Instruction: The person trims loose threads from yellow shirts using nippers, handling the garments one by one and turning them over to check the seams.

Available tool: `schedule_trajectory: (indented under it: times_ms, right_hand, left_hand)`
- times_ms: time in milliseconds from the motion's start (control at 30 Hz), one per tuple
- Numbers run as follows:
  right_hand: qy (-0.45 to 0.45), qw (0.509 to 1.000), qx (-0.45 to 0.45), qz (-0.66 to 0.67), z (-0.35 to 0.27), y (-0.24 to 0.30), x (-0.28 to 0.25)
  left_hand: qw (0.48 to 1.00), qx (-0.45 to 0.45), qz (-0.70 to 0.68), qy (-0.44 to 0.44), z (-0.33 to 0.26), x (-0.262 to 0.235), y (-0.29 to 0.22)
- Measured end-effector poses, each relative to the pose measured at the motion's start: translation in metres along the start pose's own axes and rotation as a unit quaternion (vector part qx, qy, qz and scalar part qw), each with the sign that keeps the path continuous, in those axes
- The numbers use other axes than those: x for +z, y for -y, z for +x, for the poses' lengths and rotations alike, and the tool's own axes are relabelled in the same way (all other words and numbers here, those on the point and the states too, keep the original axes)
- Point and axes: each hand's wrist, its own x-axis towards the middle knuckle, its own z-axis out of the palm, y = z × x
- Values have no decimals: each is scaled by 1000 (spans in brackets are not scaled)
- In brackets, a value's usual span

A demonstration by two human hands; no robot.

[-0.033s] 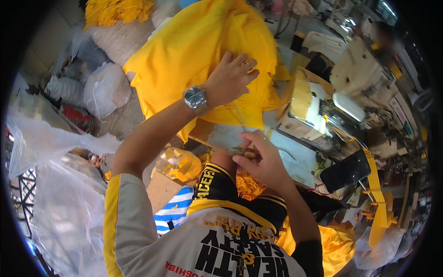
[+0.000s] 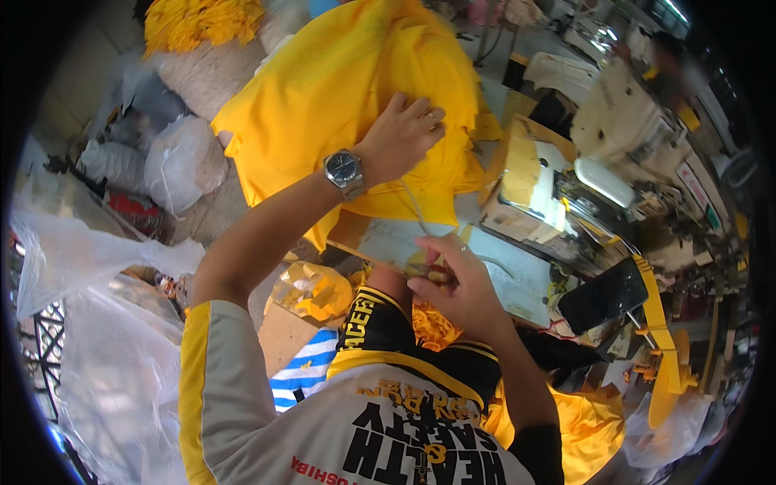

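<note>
Over by the sewing machine [image 2: 558, 194], left hand [image 2: 400, 137] lies open and flat on the yellow shirt [image 2: 339, 89], while right hand [image 2: 453, 283] pinches a small yellow piece [image 2: 422, 265].

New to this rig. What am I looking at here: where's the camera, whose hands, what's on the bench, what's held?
There is no machine arm here: a person works with bare hands. The one picture comes from a wide fisheye camera worn on that person's head, looking down, so straight edges bend near the rim and the forearms enter from below.

The left hand, with a wristwatch on its wrist, presses flat on a yellow garment spread over the bench. The right hand pinches something small at the bench's near edge; what it is I cannot tell. A thin thread seems to run from it up toward the garment.

To the right stand a sewing machine and a dark phone. Clear plastic bags lie on the left.
</note>
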Motion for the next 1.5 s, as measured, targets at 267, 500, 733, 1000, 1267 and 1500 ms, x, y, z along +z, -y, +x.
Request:
schedule_trajectory:
  times_ms: [267, 500, 733, 1000, 1267, 1500]
  right_hand:
    - [-55, 991, 65, 101, -80, -40, -15]
    - [-79, 990, 84, 81, -98, -33, -28]
    - [-112, 980, 106, 129, -125, -53, -34]
    - [-185, 953, 198, 135, -176, -53, -63]
    - [-260, 938, 147, 179, -102, -43, -63]
    - [-269, 924, 152, 224, -72, -34, -69]
  left_hand:
    - [990, -60, -122, 34, 5, 9, -3]
    - [989, -64, -83, 105, 6, 8, 0]
    - [896, 10, -438, 75, 28, -11, -98]
    - [847, 93, -519, 69, 43, -12, -192]
    - [777, -11, -585, 232, 80, -15, -133]
    - [836, 81, -530, 122, 88, -20, -134]
